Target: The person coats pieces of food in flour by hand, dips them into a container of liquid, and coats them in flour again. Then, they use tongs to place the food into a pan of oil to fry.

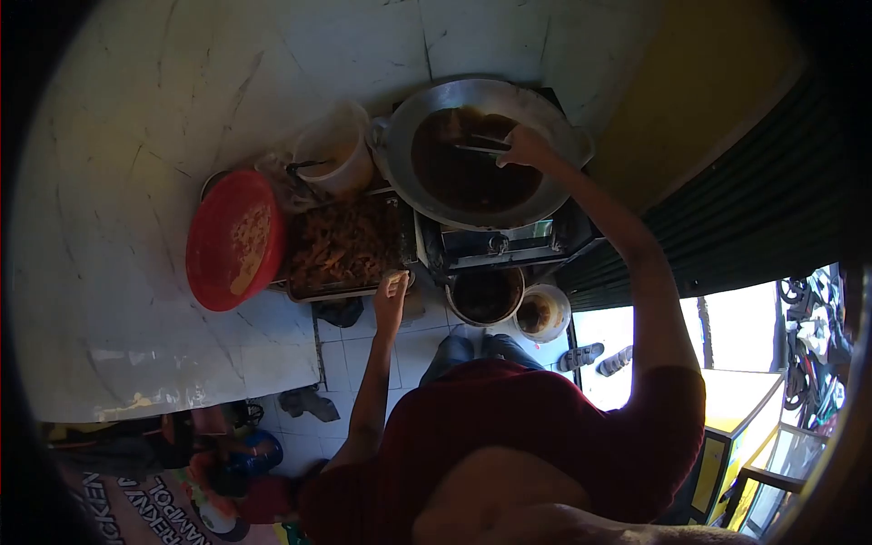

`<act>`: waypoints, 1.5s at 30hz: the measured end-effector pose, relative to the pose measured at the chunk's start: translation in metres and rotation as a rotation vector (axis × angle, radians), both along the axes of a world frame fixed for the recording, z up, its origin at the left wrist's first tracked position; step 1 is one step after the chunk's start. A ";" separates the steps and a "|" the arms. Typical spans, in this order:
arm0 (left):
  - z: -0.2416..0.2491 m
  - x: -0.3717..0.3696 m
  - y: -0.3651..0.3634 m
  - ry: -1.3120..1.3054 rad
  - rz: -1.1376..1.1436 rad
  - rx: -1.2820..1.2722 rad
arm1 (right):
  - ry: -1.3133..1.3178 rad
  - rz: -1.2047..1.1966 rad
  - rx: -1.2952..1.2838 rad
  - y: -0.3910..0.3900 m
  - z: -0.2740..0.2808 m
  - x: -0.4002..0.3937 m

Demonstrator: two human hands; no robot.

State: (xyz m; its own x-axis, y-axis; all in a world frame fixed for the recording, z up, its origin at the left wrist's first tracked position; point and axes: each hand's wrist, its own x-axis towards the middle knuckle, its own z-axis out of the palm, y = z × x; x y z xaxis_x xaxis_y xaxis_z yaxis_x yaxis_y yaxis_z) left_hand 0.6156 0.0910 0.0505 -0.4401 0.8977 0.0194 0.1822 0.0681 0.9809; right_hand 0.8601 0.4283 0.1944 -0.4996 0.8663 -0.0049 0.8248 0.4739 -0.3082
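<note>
My right hand (525, 148) is closed on metal tongs (481, 147), whose tips reach over the dark oil in a wide metal wok (396, 163). A piece of food (454, 127) shows dimly in the oil near the tips. My left hand (391, 284) has its fingers curled at the near right corner of a tray (318, 294). What those fingers hold, if anything, cannot be made out. Brown fried pieces (341, 243) fill the tray.
Left of the tray stands a red basin (204, 263) with pale flour or crumbs. A whitish bucket (350, 168) holds a dark-handled utensil. The wok rests on a stove (490, 254). Below it are a dark pot (486, 318) and a white bucket (560, 313). Sandals (581, 356) lie on the floor.
</note>
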 end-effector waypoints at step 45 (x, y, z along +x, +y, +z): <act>0.015 0.004 0.014 0.076 0.068 -0.045 | -0.272 0.341 0.188 -0.102 0.081 0.081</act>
State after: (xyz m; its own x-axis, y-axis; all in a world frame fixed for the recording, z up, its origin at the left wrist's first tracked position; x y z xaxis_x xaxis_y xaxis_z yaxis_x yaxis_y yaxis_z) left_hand 0.6194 0.1048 0.0653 -0.4987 0.8666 0.0157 0.2492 0.1261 0.9602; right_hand 0.9408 0.3261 0.2758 -0.7582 0.6511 -0.0343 0.6511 0.7589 0.0144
